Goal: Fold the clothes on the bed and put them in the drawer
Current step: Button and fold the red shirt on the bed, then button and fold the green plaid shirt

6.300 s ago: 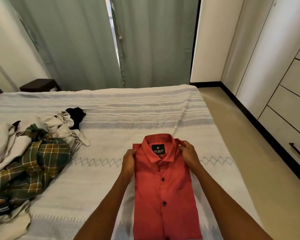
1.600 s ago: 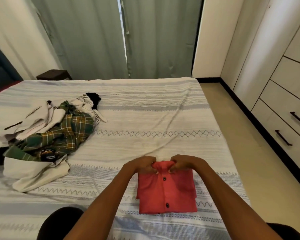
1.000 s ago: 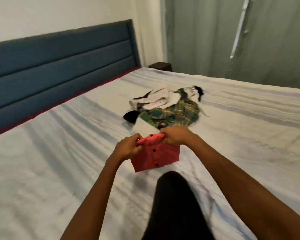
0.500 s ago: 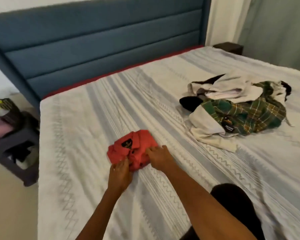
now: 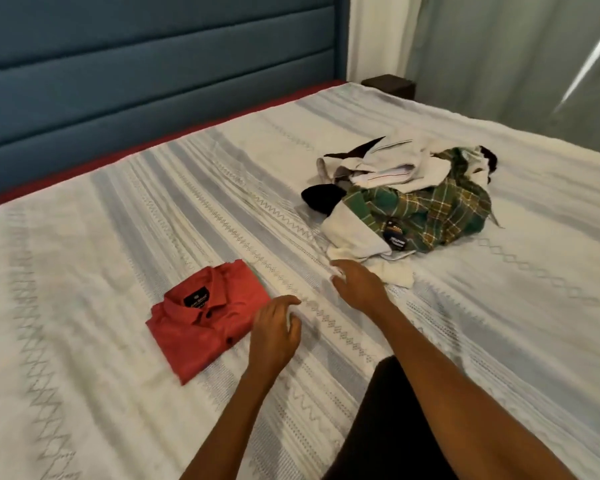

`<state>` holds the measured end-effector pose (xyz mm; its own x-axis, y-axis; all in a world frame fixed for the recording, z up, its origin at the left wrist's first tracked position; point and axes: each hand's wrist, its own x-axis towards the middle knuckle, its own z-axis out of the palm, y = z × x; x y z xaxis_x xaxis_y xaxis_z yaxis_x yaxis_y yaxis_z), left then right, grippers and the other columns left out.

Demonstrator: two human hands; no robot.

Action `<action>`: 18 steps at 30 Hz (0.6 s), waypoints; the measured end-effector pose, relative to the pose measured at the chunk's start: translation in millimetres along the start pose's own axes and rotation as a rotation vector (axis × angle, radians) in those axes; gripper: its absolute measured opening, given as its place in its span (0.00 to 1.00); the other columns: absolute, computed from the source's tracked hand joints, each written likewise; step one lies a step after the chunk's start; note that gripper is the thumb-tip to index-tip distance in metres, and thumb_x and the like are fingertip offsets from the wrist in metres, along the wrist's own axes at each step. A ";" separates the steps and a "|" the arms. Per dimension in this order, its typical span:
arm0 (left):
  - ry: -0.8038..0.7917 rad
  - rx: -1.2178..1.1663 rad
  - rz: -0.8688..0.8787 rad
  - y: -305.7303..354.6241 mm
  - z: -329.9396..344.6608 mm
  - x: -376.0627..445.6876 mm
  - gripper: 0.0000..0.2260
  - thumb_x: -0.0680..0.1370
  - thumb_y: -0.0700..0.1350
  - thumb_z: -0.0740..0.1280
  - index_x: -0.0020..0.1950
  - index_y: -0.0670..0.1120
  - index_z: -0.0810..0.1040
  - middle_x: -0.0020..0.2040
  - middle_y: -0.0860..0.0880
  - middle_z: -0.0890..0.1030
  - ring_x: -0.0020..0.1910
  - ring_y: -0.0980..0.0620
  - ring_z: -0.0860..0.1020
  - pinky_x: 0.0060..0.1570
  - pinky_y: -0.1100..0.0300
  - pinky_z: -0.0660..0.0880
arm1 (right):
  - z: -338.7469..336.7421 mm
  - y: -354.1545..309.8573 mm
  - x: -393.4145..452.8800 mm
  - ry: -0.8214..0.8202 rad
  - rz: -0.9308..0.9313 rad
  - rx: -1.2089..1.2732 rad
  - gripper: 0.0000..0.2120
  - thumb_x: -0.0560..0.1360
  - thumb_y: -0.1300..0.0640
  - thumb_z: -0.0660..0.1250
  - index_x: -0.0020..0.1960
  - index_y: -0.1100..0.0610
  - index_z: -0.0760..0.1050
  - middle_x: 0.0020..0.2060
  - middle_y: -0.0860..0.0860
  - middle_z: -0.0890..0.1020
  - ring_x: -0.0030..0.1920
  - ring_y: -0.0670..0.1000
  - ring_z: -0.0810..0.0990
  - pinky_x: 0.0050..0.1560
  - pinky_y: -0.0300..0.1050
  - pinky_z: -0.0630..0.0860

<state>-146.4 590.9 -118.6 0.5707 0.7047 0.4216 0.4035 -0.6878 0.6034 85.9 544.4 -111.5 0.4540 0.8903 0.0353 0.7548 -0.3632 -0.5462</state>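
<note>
Red folded shirt (image 5: pixel 207 318) lies released, hands (image 5: pixel 274 334) seemingly empty.

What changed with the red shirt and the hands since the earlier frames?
The red shirt was folded smaller, carried toward the headboard side and set on the bed. Both hands let it go: the left hand hovers beside it, and the right hand reaches toward the clothes pile. The pile stayed unfolded.

- One folded red shirt (image 5: pixel 207 317) on the bed (image 5: pixel 118 237).
- One heap of unfolded clothes (image 5: pixel 406 202), right of the red shirt.
- Two hands: left hand (image 5: pixel 274 336), right hand (image 5: pixel 359 289).
</note>
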 end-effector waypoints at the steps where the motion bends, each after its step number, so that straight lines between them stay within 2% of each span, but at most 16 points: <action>1: -0.032 -0.018 0.019 9.4 11.2 11.5 0.12 0.78 0.43 0.62 0.60 0.49 0.78 0.55 0.54 0.81 0.52 0.56 0.77 0.56 0.58 0.71 | -14.2 16.9 1.3 0.041 0.041 -0.027 0.22 0.81 0.50 0.64 0.74 0.51 0.69 0.73 0.51 0.72 0.71 0.54 0.71 0.68 0.51 0.69; 3: -0.097 -0.030 0.060 25.5 32.0 37.4 0.14 0.78 0.42 0.63 0.63 0.48 0.77 0.57 0.52 0.81 0.51 0.53 0.79 0.57 0.57 0.72 | -39.1 46.2 5.8 0.098 0.107 -0.058 0.25 0.80 0.52 0.64 0.76 0.53 0.65 0.76 0.51 0.67 0.73 0.55 0.69 0.68 0.54 0.71; 6: -0.162 -0.029 0.082 40.9 55.8 76.4 0.18 0.78 0.41 0.65 0.68 0.46 0.74 0.62 0.48 0.81 0.54 0.48 0.80 0.58 0.57 0.73 | -66.0 69.9 20.1 0.100 0.188 -0.121 0.28 0.81 0.51 0.63 0.79 0.53 0.60 0.79 0.50 0.60 0.74 0.58 0.67 0.68 0.57 0.71; 9: -0.188 -0.052 0.051 48.2 69.9 108.5 0.21 0.77 0.42 0.64 0.71 0.45 0.71 0.64 0.46 0.79 0.57 0.44 0.80 0.55 0.53 0.76 | -80.0 71.8 41.4 0.073 0.169 -0.160 0.29 0.81 0.50 0.62 0.79 0.52 0.58 0.78 0.51 0.62 0.72 0.62 0.68 0.69 0.58 0.68; 12: -0.184 -0.080 -0.008 44.5 75.7 124.9 0.20 0.79 0.43 0.63 0.71 0.47 0.70 0.67 0.48 0.77 0.60 0.44 0.78 0.57 0.53 0.75 | -77.8 63.4 63.2 0.081 0.198 -0.189 0.32 0.80 0.53 0.62 0.80 0.51 0.54 0.78 0.52 0.62 0.71 0.64 0.67 0.70 0.59 0.66; 14: -0.180 -0.086 -0.044 40.4 77.3 130.3 0.19 0.79 0.43 0.64 0.70 0.48 0.71 0.67 0.50 0.77 0.60 0.46 0.79 0.56 0.56 0.74 | -77.3 58.7 72.9 0.051 0.266 -0.227 0.34 0.76 0.55 0.64 0.79 0.51 0.56 0.77 0.52 0.63 0.72 0.63 0.64 0.71 0.60 0.65; 16: -0.187 -0.099 -0.056 36.4 79.4 134.1 0.17 0.80 0.42 0.63 0.69 0.50 0.72 0.66 0.52 0.77 0.60 0.49 0.78 0.55 0.61 0.71 | -75.6 63.8 74.5 0.053 0.293 -0.287 0.31 0.76 0.56 0.65 0.77 0.51 0.60 0.75 0.51 0.66 0.72 0.61 0.63 0.71 0.60 0.63; 18: -0.194 -0.101 -0.054 35.0 82.1 136.6 0.16 0.80 0.43 0.63 0.68 0.51 0.73 0.65 0.54 0.78 0.60 0.53 0.77 0.54 0.65 0.68 | -77.0 77.0 69.7 0.069 0.294 -0.356 0.28 0.77 0.56 0.66 0.75 0.49 0.64 0.73 0.50 0.67 0.71 0.60 0.65 0.69 0.59 0.67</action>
<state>4.4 648.7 -95.4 0.6806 0.6870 0.2546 0.3696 -0.6220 0.6903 212.1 557.4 -86.7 0.6945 0.7193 -0.0156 0.6992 -0.6799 -0.2208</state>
